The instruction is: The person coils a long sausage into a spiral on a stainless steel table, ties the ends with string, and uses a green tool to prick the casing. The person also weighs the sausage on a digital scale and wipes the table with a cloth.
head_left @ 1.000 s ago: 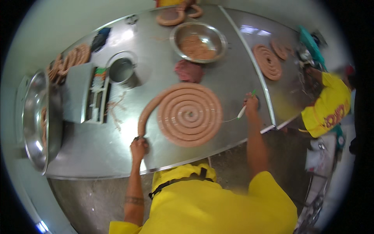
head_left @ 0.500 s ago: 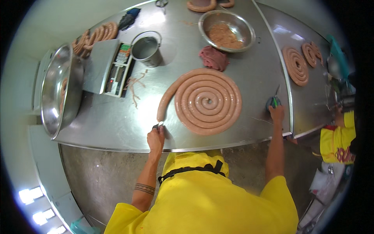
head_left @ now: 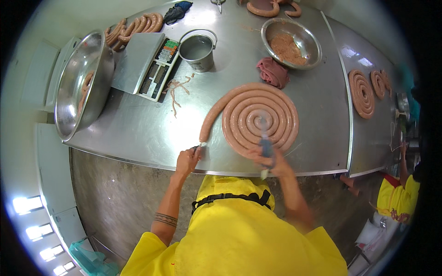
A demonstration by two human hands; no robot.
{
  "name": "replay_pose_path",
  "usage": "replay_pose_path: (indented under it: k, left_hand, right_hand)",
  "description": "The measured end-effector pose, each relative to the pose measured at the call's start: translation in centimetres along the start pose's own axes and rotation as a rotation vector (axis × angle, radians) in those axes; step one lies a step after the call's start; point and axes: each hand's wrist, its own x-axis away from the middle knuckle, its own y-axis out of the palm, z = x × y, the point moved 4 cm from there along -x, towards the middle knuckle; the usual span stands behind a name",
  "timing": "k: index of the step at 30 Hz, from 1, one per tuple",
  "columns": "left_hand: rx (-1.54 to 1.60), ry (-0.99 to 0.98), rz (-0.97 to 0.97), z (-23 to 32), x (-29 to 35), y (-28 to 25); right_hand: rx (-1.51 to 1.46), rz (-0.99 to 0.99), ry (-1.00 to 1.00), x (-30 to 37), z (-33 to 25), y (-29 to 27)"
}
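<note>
A long pale-pink sausage (head_left: 260,102) lies coiled in a flat spiral on the steel table. Its outer end bends away to the left, down to my left hand (head_left: 188,160). The fingers there are closed on the whitish casing end, with a small dark bit showing at the fingertips. Over the near edge of the coil, my right hand (head_left: 275,162) is closed around a blue tool (head_left: 266,148). Motion smears this tool; a pale, greyish tip points up across the spiral and a pale green bit shows at the lower end, so its exact kind is unclear.
Left stand a large steel bowl (head_left: 97,87), a scale (head_left: 140,62) and a metal pail (head_left: 198,54). Casing scraps (head_left: 174,87) lie near the scale. Beyond the coil are a reddish cloth (head_left: 273,72) and a meat bowl (head_left: 313,40). More coils (head_left: 361,94) and another person (head_left: 391,195) are right.
My right hand has moved left from the table's right side to the coil, bringing the blue tool with it. My left hand still grips the casing end. The view has shifted slightly.
</note>
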Motion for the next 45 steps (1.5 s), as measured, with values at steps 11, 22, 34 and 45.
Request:
replay_pose_path:
  k: [11, 22, 34, 45]
  left_hand:
    - [0.23, -0.284, -0.044, -1.8, 4.2, 0.1]
    - [0.605, -0.111, 0.541, -4.5, -1.0, -1.4]
    - [0.651, -0.2, 0.097, -0.4, -7.8, 1.2]
    - [1.164, -0.401, -0.081, -2.0, -4.7, -2.0]
  right_hand:
    - [0.235, 0.203, 0.255, -15.8, 4.4, 18.1]
    - [0.326, 0.056, -0.013, -13.1, 0.2, 15.4]
    - [0.207, -0.059, 0.163, -2.2, -0.3, 7.9]
    - [-0.032, -0.419, 0.417, -8.7, 3.3, 14.2]
